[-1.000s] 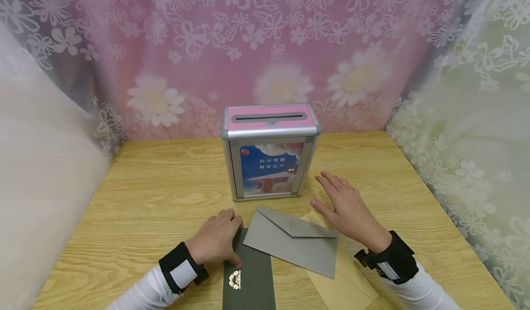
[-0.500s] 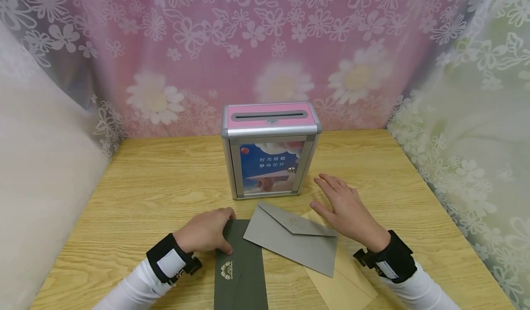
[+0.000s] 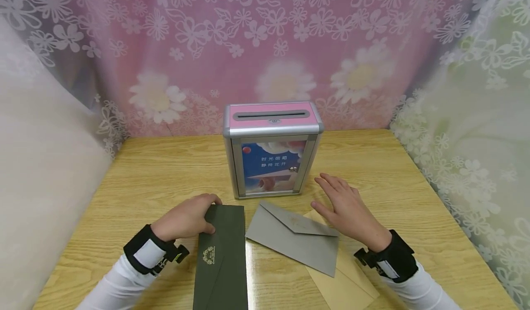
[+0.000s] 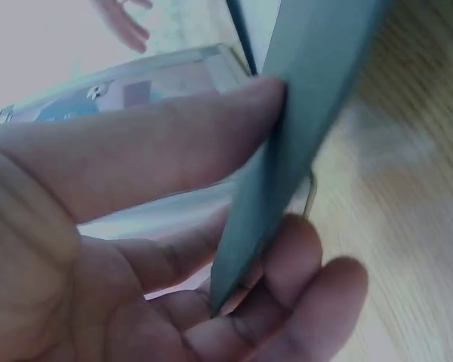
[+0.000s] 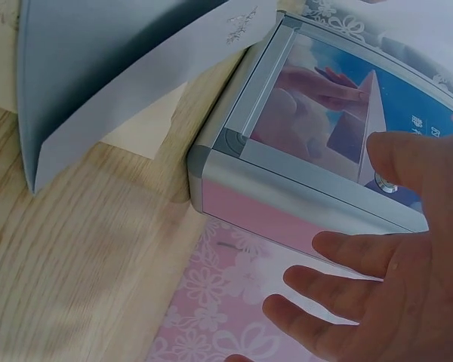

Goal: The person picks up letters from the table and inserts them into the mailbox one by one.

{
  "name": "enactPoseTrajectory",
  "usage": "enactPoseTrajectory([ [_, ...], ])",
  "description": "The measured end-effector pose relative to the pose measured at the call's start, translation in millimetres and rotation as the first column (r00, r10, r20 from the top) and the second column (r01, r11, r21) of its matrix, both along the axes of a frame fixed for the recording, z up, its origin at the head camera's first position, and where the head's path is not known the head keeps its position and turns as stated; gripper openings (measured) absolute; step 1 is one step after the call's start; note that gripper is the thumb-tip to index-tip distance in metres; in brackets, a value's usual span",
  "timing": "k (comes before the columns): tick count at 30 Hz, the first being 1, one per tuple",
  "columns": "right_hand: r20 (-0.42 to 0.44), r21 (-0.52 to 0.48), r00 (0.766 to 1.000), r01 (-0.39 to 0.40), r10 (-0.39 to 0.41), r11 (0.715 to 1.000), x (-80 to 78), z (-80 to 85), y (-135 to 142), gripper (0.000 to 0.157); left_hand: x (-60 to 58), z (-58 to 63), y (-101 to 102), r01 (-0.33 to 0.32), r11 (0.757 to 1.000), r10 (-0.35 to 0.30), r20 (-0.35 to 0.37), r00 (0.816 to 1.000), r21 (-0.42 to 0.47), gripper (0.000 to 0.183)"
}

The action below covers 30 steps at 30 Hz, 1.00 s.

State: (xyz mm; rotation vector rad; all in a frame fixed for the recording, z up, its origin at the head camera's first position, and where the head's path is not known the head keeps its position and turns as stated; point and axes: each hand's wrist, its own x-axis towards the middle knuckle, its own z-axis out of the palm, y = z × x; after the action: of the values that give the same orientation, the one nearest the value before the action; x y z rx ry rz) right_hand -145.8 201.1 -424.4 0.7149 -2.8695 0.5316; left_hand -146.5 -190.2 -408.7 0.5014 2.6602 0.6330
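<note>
My left hand (image 3: 188,218) pinches the upper left edge of a dark green envelope (image 3: 223,259) with a gold emblem; in the left wrist view the thumb presses one face of the envelope (image 4: 317,83) and the fingers curl behind it. My right hand (image 3: 349,211) holds nothing, its fingers apart and relaxed, beside a grey envelope (image 3: 290,241). That grey envelope lies over a cream envelope (image 3: 343,278), covering part of it. Behind them stands an upright letter box (image 3: 273,149) with a silver frame, a pink slotted top and a picture on its front door.
The wooden table (image 3: 157,172) carries everything. A pink flowered curtain (image 3: 248,61) hangs along its back edge, with pale curtains at the left (image 3: 45,130) and right (image 3: 484,130). A keyhole lock (image 3: 293,169) sits on the box door.
My left hand has drawn the dark green envelope to the left and a little away from me, out from under the grey envelope's corner. The right hand has stayed in place.
</note>
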Motion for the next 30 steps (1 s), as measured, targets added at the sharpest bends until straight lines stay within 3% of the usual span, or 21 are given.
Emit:
enactPoseTrajectory([
  [7,-0.017,-0.001,1.0,-0.014,0.014,1.0,0.2,6.9,-1.4,0.065,-1.5,10.5,-14.7,0.035,0.994,-0.027,-0.082,0.996,0.099,0.04],
  [15,-0.028,-0.001,1.0,-0.011,0.011,1.0,3.3,23.0,-0.5,0.064,-2.9,32.6,-17.7,0.105,0.962,-0.08,-0.106,0.991,0.252,0.027],
  [21,-0.065,-0.022,0.998,-0.017,0.016,1.0,9.0,38.6,0.7,0.064,-2.0,54.4,-9.0,0.109,0.952,-0.059,-0.179,0.982,0.287,0.027],
  [30,-0.093,-0.041,0.992,-0.092,0.088,0.995,18.3,53.3,-15.8,0.066,0.2,83.4,17.6,0.158,0.94,-0.054,-0.324,0.945,0.303,0.025],
])
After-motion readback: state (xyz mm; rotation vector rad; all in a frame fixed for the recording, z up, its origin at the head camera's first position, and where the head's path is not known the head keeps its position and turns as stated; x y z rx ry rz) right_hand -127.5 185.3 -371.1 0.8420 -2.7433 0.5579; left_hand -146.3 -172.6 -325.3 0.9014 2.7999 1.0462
